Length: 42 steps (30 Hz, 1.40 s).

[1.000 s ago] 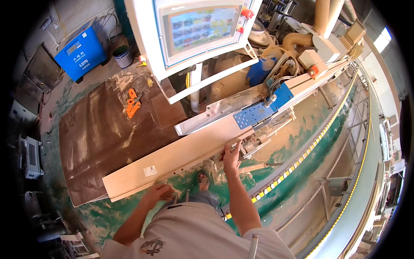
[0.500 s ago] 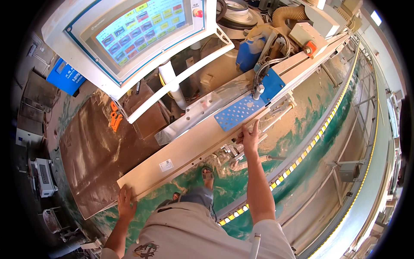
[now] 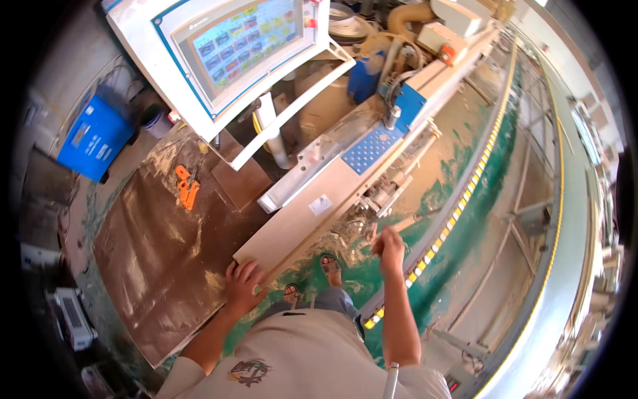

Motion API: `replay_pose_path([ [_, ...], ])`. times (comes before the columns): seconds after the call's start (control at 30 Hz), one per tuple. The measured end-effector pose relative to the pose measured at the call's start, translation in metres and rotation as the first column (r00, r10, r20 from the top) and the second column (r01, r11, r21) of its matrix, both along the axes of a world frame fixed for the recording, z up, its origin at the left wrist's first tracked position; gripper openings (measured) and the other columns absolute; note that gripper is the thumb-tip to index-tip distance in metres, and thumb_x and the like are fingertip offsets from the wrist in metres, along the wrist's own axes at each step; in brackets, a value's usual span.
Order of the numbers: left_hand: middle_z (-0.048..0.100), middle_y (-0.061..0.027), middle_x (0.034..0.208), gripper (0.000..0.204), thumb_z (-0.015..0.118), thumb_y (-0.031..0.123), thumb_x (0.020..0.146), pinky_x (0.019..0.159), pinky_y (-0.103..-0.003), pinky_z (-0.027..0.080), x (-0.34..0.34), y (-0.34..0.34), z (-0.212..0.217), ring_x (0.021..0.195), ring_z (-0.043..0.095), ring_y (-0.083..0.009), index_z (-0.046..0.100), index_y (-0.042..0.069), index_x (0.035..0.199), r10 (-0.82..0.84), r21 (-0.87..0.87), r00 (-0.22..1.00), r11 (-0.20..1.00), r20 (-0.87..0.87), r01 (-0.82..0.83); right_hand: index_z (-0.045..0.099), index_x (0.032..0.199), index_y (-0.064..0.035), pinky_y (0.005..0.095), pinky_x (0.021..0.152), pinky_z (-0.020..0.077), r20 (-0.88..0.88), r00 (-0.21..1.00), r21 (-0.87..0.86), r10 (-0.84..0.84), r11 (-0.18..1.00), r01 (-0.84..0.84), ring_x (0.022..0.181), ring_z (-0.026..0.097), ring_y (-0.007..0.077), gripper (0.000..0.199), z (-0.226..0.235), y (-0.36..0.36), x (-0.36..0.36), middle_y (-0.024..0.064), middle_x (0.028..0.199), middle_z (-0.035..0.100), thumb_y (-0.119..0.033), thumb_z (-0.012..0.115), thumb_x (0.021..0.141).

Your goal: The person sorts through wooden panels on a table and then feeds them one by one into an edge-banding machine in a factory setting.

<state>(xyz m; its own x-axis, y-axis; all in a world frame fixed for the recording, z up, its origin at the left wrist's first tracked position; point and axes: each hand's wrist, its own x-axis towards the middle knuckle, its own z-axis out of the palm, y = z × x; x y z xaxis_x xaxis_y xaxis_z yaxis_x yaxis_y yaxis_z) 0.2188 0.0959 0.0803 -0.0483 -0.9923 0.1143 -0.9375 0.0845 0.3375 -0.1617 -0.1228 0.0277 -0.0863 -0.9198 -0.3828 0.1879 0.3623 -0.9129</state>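
Observation:
A long pale wooden board (image 3: pixel 290 234) with a small white label (image 3: pixel 319 204) lies along the machine bed. Its far part runs under a perforated blue metal plate (image 3: pixel 373 151). My left hand (image 3: pixel 243 284) rests on the board's near end, fingers extended and spread over the edge. My right hand (image 3: pixel 389 247) hangs in the air to the right of the board, apart from it. Its fingers are loosely curled, and nothing shows in them.
A control panel with a lit touchscreen (image 3: pixel 242 50) and white handle bar (image 3: pixel 292 106) overhangs the far left. Below it, an orange tool (image 3: pixel 187 188) lies on a dusty brown table (image 3: pixel 156 246). A rail with yellow-and-white blocks (image 3: pixel 458 211) curves along the right.
The board has slid away from me, its label now closer to the blue plate. My left hand has followed its end. My right hand has left the board's edge and drawn back.

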Motion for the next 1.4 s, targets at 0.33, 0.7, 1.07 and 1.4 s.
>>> replay_pose_path([
  [0.33, 0.057, -0.0099, 0.134, 0.044, 0.080, 0.018, 0.067, 0.107, -0.056, 0.034, -0.031, -0.098, -0.011, 0.131, 0.048, -0.0344, 0.066, 0.014, 0.108, -0.407, -0.282, 0.913, 0.880, -0.028, 0.383, 0.064, 0.124, 0.0033, 0.0274, 0.055, 0.0510, -0.184, 0.940, 0.245, -0.289, 0.912, 0.328, 0.061, 0.060, 0.0118, 0.032, 0.060, 0.339, -0.024, 0.0066, 0.081, 0.066, -0.017, 0.060, 0.101],
  [0.7, 0.061, -0.0136, 0.137, 0.059, 0.076, 0.040, 0.087, 0.100, -0.050, 0.047, -0.045, -0.188, -0.080, 0.124, 0.057, -0.0358, 0.060, 0.010, 0.135, -0.306, -0.279, 0.926, 0.890, 0.220, 0.361, 0.065, 0.123, -0.0022, 0.0296, 0.060, 0.0551, -0.269, 0.466, 0.179, -0.843, 0.432, 0.884, 0.067, 0.066, 0.0141, 0.031, 0.064, 0.663, -0.101, 0.0074, 0.087, 0.070, -0.023, 0.061, 0.100],
  [1.07, 0.068, -0.0160, 0.112, 0.037, 0.065, 0.016, 0.095, 0.096, -0.043, 0.054, -0.062, 0.065, -0.122, 0.107, 0.065, -0.0287, 0.062, -0.001, 0.129, -0.278, 0.196, 0.922, 0.921, -0.271, 0.336, 0.030, 0.158, -0.0161, 0.0589, 0.111, 0.0350, -0.994, -0.030, -0.091, 0.101, -0.671, 0.736, 0.139, 0.041, 0.0415, 0.111, 0.060, 1.181, -0.268, 0.0254, 0.151, 0.043, -0.069, 0.077, 0.071],
  [1.4, 0.066, -0.0038, 0.089, 0.012, 0.065, 0.006, 0.095, 0.077, -0.029, 0.051, -0.259, 0.281, -0.098, 0.083, 0.062, -0.0126, 0.066, -0.001, 0.104, -0.479, 0.404, 0.755, 0.645, -0.448, 0.649, 0.053, 0.142, -0.0147, 0.0479, 0.108, 0.0421, -0.974, -0.222, -0.165, -0.052, -0.512, 0.843, 0.123, 0.055, 0.0420, 0.096, 0.053, 1.220, -0.269, 0.0252, 0.128, 0.061, -0.054, 0.087, 0.062],
])
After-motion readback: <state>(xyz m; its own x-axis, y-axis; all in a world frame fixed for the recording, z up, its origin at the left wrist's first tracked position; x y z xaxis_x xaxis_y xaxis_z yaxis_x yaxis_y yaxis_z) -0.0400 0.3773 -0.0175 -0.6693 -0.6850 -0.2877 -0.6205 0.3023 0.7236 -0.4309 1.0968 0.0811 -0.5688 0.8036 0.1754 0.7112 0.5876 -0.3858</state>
